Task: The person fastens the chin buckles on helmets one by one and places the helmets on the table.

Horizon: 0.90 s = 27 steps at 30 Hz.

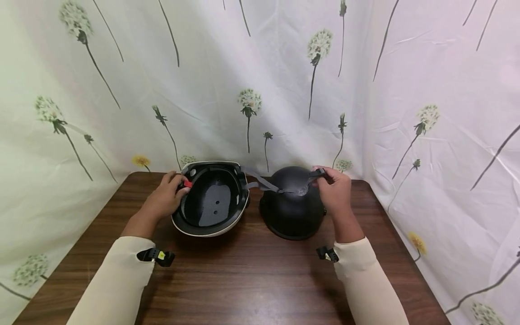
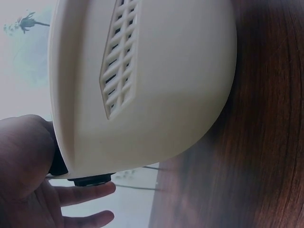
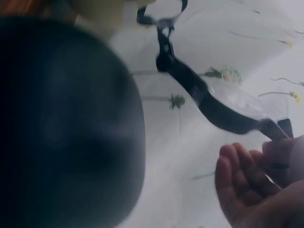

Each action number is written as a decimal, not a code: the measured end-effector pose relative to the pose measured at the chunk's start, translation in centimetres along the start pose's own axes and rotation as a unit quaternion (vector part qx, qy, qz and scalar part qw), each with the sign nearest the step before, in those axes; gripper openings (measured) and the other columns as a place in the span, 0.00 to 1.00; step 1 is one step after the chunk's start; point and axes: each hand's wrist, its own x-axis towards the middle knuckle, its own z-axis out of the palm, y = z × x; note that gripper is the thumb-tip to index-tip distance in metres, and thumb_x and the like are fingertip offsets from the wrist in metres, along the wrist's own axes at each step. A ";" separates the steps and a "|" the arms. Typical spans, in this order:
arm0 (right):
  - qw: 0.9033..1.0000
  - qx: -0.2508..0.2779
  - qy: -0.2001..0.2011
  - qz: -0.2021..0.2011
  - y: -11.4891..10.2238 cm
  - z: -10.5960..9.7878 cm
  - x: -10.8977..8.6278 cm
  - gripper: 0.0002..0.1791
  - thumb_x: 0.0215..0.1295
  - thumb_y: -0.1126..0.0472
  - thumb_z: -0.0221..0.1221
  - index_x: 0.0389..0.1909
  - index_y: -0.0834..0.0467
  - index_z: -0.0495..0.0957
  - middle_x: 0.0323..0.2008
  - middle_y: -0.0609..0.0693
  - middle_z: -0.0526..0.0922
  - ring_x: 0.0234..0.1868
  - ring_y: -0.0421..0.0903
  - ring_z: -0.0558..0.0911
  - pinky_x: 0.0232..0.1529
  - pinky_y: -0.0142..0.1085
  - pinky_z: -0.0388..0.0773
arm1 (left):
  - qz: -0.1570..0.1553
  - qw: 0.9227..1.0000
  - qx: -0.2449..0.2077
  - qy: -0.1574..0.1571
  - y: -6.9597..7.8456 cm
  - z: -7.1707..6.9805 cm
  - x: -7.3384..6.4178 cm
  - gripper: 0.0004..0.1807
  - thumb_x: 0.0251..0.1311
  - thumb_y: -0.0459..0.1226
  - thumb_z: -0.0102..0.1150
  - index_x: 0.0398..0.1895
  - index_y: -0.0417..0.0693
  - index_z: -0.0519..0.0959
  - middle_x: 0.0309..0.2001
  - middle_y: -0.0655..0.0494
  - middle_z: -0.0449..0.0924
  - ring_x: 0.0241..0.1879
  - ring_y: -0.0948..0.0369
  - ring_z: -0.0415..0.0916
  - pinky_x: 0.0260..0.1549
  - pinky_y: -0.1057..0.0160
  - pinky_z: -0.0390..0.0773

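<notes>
A white helmet (image 1: pixel 211 234) lies upside down on the table, its black padded inside facing up. At its left rim my left hand (image 1: pixel 164 198) pinches a red buckle piece (image 1: pixel 187 184) between thumb and fingers. In the left wrist view, that hand (image 2: pixel 28 166) is at the edge of the white shell (image 2: pixel 180 80), two fingers extended below it. My right hand (image 1: pixel 335 189) pinches the black buckle end (image 1: pixel 318 173) of a chin strap (image 1: pixel 264 181). The strap stretches from the white helmet's right side across a black helmet (image 1: pixel 292 212), which rests dome up.
Both helmets stand side by side toward the back of the brown wooden table (image 1: pixel 243 280). A white curtain (image 1: pixel 203 90) printed with dandelions hangs right behind the table and along its sides.
</notes>
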 end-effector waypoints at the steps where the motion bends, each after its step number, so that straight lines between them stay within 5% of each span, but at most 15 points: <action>1: 1.000 0.019 -0.006 0.012 -0.1 0.3 -0.1 0.11 0.73 0.66 0.63 0.49 0.69 0.87 0.41 0.71 0.89 0.33 0.38 0.91 0.37 0.28 0.86 | 0.000 1.000 0.000 0.001 0.0 0.0 0.0 0.21 0.83 0.50 0.42 0.66 0.47 0.64 0.81 0.30 0.41 0.66 0.24 0.67 0.57 0.25 0.70; 9: 0.981 0.129 -0.099 0.102 -1.1 2.3 -0.5 0.18 0.83 0.59 0.51 0.62 0.65 0.79 0.35 0.46 0.92 0.41 0.39 0.91 0.48 0.32 0.83 | -0.002 1.000 -0.004 0.008 -0.2 0.2 -0.1 0.21 0.82 0.50 0.42 0.66 0.49 0.65 0.81 0.32 0.43 0.67 0.26 0.67 0.58 0.25 0.70; 14: 0.953 0.207 -0.161 0.150 -1.4 3.5 -0.9 0.20 0.86 0.58 0.43 0.65 0.67 0.72 0.23 0.47 0.76 0.24 0.43 0.77 0.38 0.37 0.82 | -0.001 1.000 -0.007 0.003 -0.2 0.3 0.0 0.20 0.83 0.51 0.41 0.65 0.48 0.65 0.81 0.32 0.43 0.68 0.26 0.66 0.58 0.25 0.70; 18: 0.935 0.237 -0.191 0.182 -1.8 4.4 -1.1 0.20 0.86 0.61 0.39 0.68 0.65 0.68 0.24 0.48 0.65 0.21 0.43 0.62 0.31 0.37 0.72 | 0.000 1.000 -0.010 0.001 -0.1 0.3 0.0 0.21 0.83 0.51 0.40 0.66 0.48 0.65 0.81 0.32 0.43 0.69 0.26 0.64 0.59 0.25 0.69; 21: 0.920 0.249 -0.208 0.220 -2.1 4.9 -1.2 0.19 0.86 0.61 0.41 0.70 0.59 0.68 0.26 0.48 0.65 0.21 0.42 0.62 0.29 0.35 0.71 | -0.002 1.000 -0.010 -0.001 -0.1 0.2 -0.1 0.22 0.83 0.51 0.40 0.67 0.49 0.64 0.81 0.32 0.43 0.69 0.26 0.64 0.60 0.25 0.69; 27: 0.875 0.303 -0.251 0.282 -2.9 5.6 -1.3 0.20 0.87 0.56 0.41 0.71 0.57 0.68 0.32 0.49 0.80 0.26 0.40 0.74 0.29 0.30 0.72 | -0.005 1.000 -0.009 -0.001 -0.1 0.1 -0.3 0.21 0.83 0.51 0.40 0.66 0.49 0.65 0.81 0.32 0.43 0.69 0.27 0.65 0.59 0.25 0.70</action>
